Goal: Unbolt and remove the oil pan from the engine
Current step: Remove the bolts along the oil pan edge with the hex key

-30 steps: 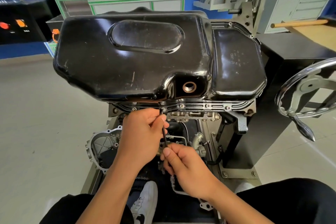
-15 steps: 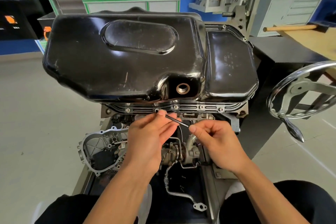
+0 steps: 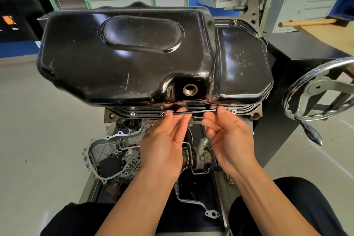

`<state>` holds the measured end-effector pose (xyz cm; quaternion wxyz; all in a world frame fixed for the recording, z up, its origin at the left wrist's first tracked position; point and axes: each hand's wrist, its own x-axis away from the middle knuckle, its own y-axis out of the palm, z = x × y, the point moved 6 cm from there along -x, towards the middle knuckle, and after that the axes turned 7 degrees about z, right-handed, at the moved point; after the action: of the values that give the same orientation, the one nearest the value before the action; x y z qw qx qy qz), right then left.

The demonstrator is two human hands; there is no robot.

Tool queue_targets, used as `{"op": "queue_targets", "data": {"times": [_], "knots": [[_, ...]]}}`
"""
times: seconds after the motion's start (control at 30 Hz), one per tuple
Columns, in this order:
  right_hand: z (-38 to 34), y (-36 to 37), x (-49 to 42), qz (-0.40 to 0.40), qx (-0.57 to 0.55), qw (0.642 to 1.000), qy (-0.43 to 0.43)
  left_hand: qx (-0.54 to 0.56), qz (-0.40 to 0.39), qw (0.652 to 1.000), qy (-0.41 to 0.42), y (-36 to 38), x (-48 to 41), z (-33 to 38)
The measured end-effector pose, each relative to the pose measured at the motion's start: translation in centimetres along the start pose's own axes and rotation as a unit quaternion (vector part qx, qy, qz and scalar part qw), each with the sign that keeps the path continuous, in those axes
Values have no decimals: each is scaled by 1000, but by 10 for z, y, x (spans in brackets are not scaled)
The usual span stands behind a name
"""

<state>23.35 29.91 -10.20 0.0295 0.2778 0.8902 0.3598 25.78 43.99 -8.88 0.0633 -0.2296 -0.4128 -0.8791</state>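
Note:
The glossy black oil pan (image 3: 134,59) sits on top of the upturned engine, its open drain hole (image 3: 190,89) facing me. Along the near flange I see bolts (image 3: 133,114), one of them at the right (image 3: 233,111). A thin black hex key (image 3: 193,112) lies level against that flange, just under the drain hole. My left hand (image 3: 162,145), palm up, pinches the key's left end with its fingertips. My right hand (image 3: 229,140) pinches the right end between thumb and fingers. The bolt at the key's left tip is hidden by my fingers.
A chrome handwheel (image 3: 314,97) with a crank handle juts in at the right, beside the black stand (image 3: 287,74). Below the pan hang a silver housing cover (image 3: 107,153) and the turbo (image 3: 199,157). A wooden-handled hammer (image 3: 306,23) lies on the bench behind.
The key swung from upright, through a slant, to level along the flange. My right hand rose from low by the turbo to the flange. The view moved closer.

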Motion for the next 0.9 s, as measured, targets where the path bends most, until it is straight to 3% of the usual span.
{"op": "queue_targets", "data": {"times": [0.37, 0.53, 0.6, 0.7, 0.8, 0.9], "knots": [[-5, 0, -3, -68, 42, 995, -61, 31, 45, 997, 55, 0, 3, -5], [-2, -3, 1, -39, -26, 998, -47, -57, -40, 983, 169, 9, 22, -8], [2, -7, 5, -28, -31, 998, -41, -95, -40, 973, 205, 7, 24, -9], [2, -14, 12, -40, 120, 987, -100, -216, -42, 933, 286, 6, 21, 2], [13, -11, 26, -159, 325, 921, -147, -354, -72, 873, 328, 7, 17, 11], [24, -11, 36, -234, 392, 880, -130, -476, -120, 808, 326, 8, 14, 15]]}}
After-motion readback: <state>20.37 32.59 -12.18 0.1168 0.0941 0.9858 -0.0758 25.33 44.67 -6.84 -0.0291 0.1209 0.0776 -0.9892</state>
